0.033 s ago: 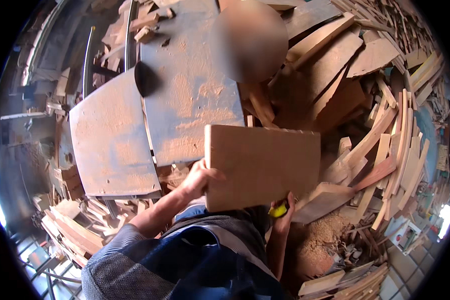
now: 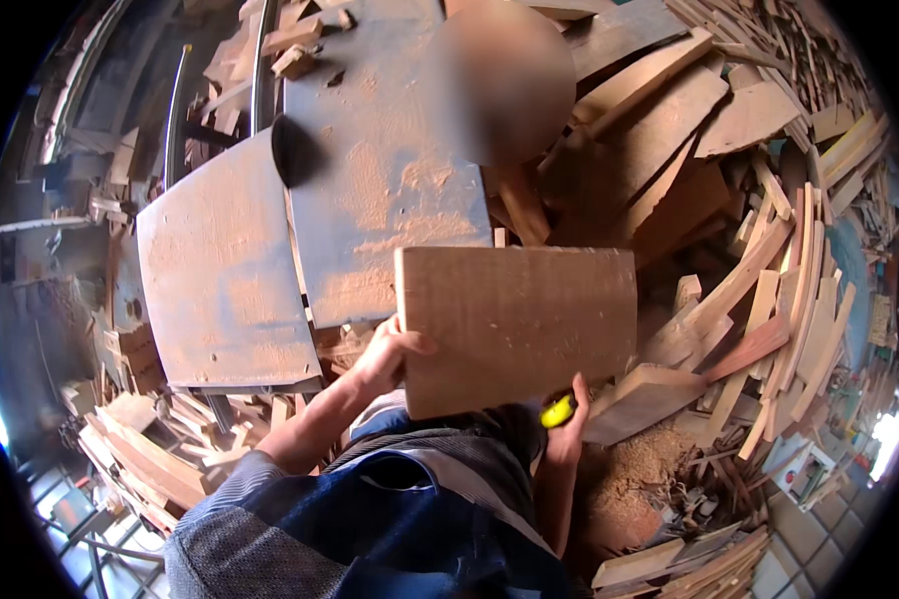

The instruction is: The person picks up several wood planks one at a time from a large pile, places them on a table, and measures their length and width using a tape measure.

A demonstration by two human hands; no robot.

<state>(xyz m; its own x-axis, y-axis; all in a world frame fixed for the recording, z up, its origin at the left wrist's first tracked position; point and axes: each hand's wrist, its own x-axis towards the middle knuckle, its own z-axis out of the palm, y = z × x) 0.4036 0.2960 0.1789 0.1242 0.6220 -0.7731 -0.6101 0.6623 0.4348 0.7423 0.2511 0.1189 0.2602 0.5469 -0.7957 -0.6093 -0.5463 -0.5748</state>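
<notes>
A thick rectangular wooden board is held up in front of my body, its broad face turned up to view. My left hand is closed on the board's left edge, thumb on top and fingers out of sight underneath. Below the board's lower right edge, my right hand is closed round a small yellow and black tape measure. One right finger reaches up by the board's edge; whether it touches cannot be made out. Just beyond the board lies a grey metal machine table dusted with sawdust.
A second metal table panel adjoins at left, across a narrow gap. A blurred rounded machine part overhangs at the top. Offcuts and curved strips are heaped at right, above a sawdust pile. More wood lies lower left.
The board has shifted slightly left and tilted, so its face catches more light and the grain shows. More of the yellow tape measure shows below its edge. Both hands keep their holds.
</notes>
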